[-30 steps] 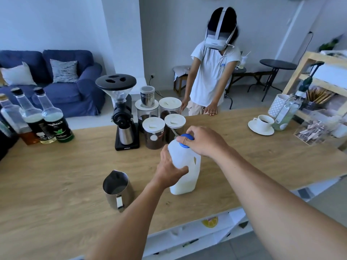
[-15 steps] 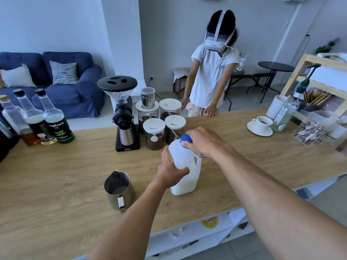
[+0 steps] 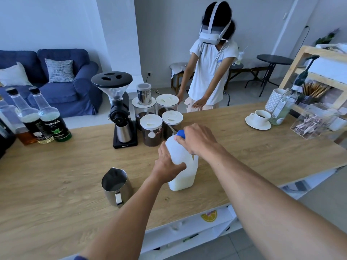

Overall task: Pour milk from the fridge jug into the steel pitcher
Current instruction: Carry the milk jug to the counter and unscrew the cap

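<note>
Head view, upright white milk jug, blue cap, low milk

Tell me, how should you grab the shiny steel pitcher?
By the handle of the shiny steel pitcher, coming from the near side: it stands upright on the wooden counter, handle toward the camera, spout pointing away.

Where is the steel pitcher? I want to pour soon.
In the head view the steel pitcher stands upright on the wooden counter, left of the milk jug, beside the left hand's forearm.
</note>
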